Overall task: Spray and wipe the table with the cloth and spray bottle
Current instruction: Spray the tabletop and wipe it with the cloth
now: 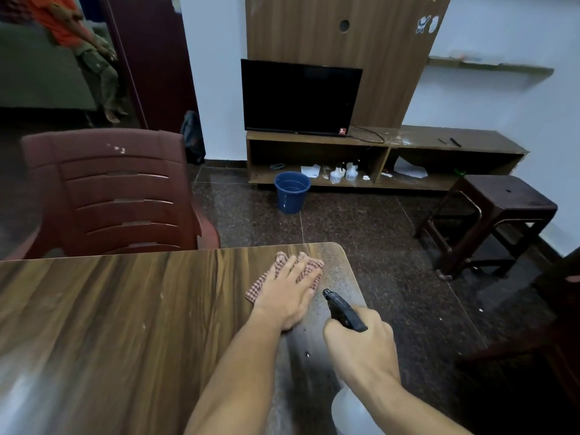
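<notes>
A red-and-white checked cloth [309, 267] lies near the far right corner of the wooden table [125, 324]. My left hand [287, 291] presses flat on the cloth with straight fingers. Just to its right, my right hand [361, 343] grips the black trigger head of a spray bottle [342, 309], nozzle pointing toward the far corner. The bottle's pale body [351, 412] shows below my right forearm. Fine droplets speckle the tabletop around the cloth.
A maroon plastic chair [116, 193] stands against the table's far edge. On the floor beyond are a blue bucket [292, 191], a low TV unit [376, 158] with a television, and a dark stool [489, 221] at the right. A person sits at the far left.
</notes>
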